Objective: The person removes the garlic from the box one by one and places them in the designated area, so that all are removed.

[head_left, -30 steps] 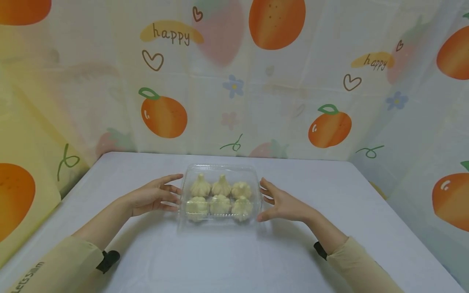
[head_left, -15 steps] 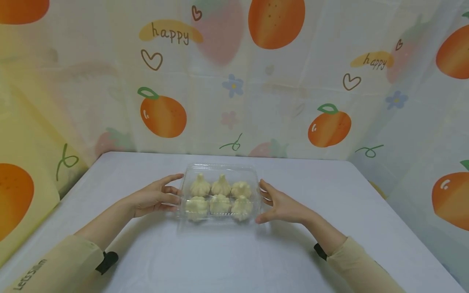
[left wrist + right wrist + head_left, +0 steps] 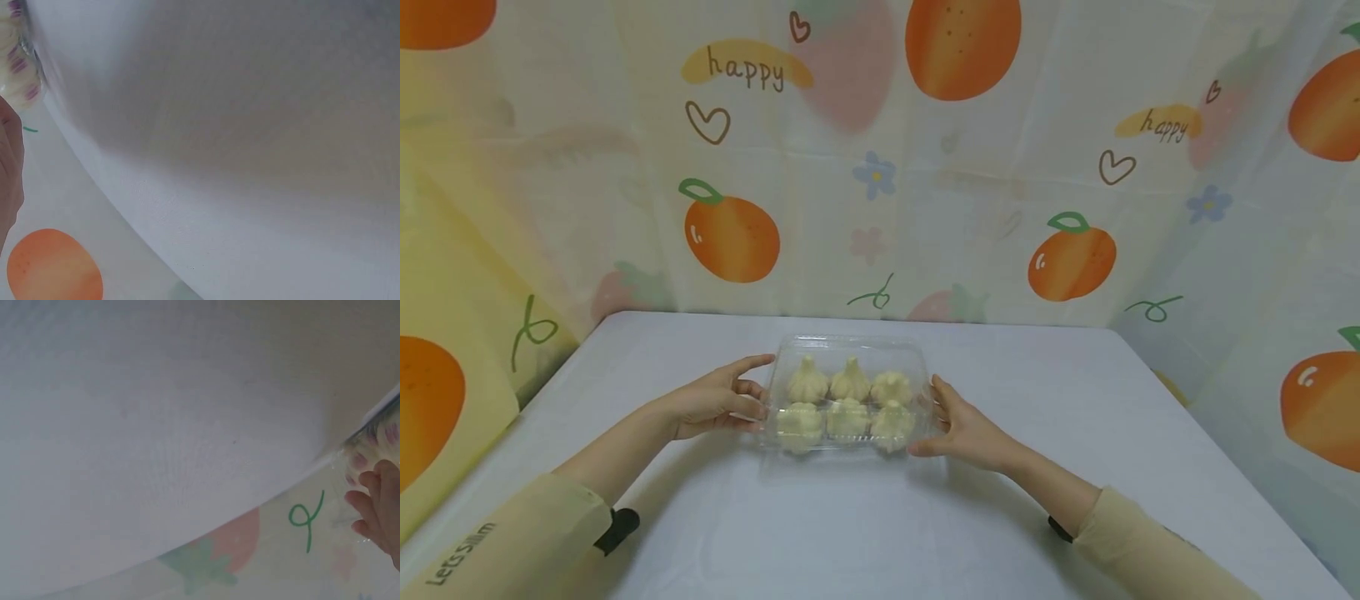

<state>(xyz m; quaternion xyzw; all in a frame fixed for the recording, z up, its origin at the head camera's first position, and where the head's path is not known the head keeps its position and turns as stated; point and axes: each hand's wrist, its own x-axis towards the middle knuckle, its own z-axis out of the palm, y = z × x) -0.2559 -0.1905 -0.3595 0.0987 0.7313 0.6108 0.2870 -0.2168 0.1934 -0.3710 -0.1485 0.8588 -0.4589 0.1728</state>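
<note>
A clear plastic clamshell box point(image 3: 850, 342) sits on the table in the head view, with two rows of pale garlic bulbs point(image 3: 850, 381) inside. The back row shows some stems pointing up. At the box's left side is my left hand point(image 3: 715, 402), its fingers spread and their tips at the wall. My right hand point(image 3: 970, 429) lies along the right side, thumb at the front right corner and fingers partly hidden behind the edge. Purple-streaked bulbs show at the border of the left wrist view beside the left hand point(image 3: 9, 169), and near the right hand point(image 3: 381, 506) in the right wrist view.
A white cloth covers the table point(image 3: 850, 533). Behind it hangs a curtain point(image 3: 925, 225) printed with oranges, hearts and "happy". Black wrist straps point(image 3: 617, 531) show below both pale sleeves point(image 3: 512, 533).
My right hand has moved slightly left and down, and its thumb now reaches the box's front right corner. The left hand and the box hold almost the same place.
</note>
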